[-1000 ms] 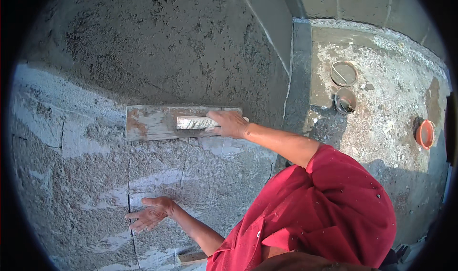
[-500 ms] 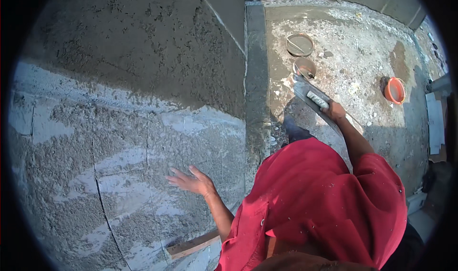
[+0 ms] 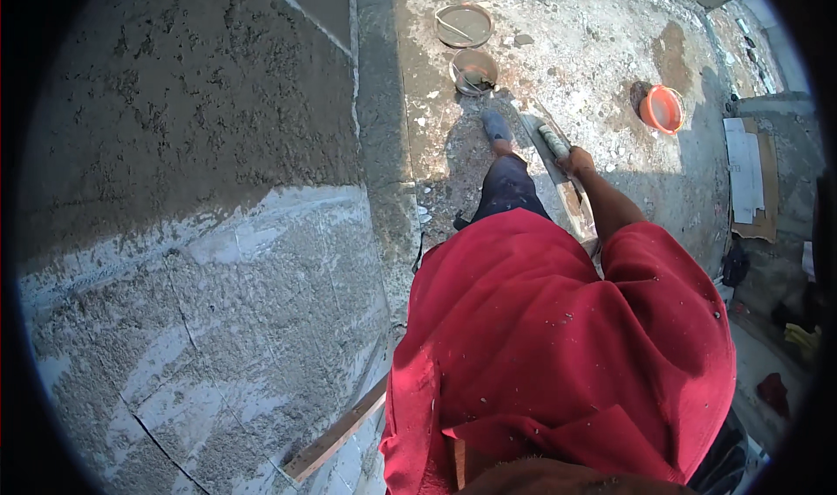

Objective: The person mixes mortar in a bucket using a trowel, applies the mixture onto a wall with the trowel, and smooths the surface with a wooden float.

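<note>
My right hand [image 3: 574, 160] is closed around the thick, pale handle of a long, narrow plastering float [image 3: 547, 158]. The float is held low over the ground, beside my leg [image 3: 513, 188], its blade slanting from upper left to lower right. My left hand is out of sight. To my left stands a wall, its far part coated in dark wet plaster [image 3: 192, 102] and its nearer part rough, grey and patchy [image 3: 235, 320]. In front of my foot sits a brown bucket [image 3: 475, 61] with some dark mix inside.
Beyond that bucket lies a shallow round pan [image 3: 464, 13] with a stick across it. An orange bucket [image 3: 663, 109] stands farther right. A wooden strip [image 3: 340, 430] leans by the wall on my near left. Pale boards [image 3: 744, 172] and cardboard rest at the right. Rubble litters the ground.
The view has swung right, and my left hand, earlier spread near the wall, has left it. The float has dropped closer to my leg, still in my right hand. More of my leg and foot shows.
</note>
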Tool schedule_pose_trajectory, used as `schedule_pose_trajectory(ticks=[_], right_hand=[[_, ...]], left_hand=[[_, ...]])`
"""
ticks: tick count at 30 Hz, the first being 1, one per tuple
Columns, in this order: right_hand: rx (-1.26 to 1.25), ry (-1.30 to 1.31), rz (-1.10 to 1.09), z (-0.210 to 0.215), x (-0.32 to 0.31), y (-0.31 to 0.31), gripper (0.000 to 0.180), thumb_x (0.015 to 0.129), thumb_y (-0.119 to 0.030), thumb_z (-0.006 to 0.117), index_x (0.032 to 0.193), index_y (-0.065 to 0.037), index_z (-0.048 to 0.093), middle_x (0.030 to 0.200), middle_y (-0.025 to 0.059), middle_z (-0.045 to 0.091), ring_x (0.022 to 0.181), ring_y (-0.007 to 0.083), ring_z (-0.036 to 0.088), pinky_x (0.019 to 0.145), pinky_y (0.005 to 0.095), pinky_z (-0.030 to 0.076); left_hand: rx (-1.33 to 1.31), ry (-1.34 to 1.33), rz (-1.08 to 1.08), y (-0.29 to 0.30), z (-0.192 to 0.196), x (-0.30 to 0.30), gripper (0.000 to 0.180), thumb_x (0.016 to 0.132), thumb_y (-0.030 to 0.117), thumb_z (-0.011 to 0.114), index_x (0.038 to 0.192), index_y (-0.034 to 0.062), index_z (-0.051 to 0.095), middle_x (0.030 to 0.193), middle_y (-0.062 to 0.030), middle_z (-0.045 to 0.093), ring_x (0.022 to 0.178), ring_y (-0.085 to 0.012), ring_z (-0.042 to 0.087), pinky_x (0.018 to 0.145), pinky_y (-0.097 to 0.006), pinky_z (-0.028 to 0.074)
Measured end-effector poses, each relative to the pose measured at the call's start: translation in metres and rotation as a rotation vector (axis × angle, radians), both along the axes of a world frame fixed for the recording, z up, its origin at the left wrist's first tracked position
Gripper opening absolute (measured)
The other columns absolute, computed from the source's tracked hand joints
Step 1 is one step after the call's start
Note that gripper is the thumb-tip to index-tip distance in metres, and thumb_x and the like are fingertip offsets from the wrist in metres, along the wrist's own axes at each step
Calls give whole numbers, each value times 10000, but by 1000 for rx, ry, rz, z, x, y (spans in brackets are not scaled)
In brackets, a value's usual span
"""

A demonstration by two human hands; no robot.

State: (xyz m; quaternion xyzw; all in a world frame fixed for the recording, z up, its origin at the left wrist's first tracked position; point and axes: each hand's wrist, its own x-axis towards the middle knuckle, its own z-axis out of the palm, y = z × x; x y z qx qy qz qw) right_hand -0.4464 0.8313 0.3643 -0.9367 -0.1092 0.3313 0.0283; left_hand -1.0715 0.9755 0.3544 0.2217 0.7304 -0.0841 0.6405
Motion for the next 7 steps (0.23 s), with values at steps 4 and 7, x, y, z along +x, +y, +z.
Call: schedule_pose_trajectory(ticks=[4,7], right_hand=[[6,-44,22,-19,84,37,549,812,-421,824,1199,-43,733,1208,214,738,1148,346,707,980,432,547],[-24,-32,67,-58,161,51,571,817,-412,818,1248,-51,715,1218,216,734,1160,351,703,994,432,543]], left_hand=[[49,-46,187,17,3,49,810,1007,651,529,1615,139,374,1588,-204,469,1392,-370,510,1088,-509,432],[205,-40,233,59,10,123,870,986,664,558,1645,150,319,1638,-180,409,1411,-409,485,1042,-553,452]])
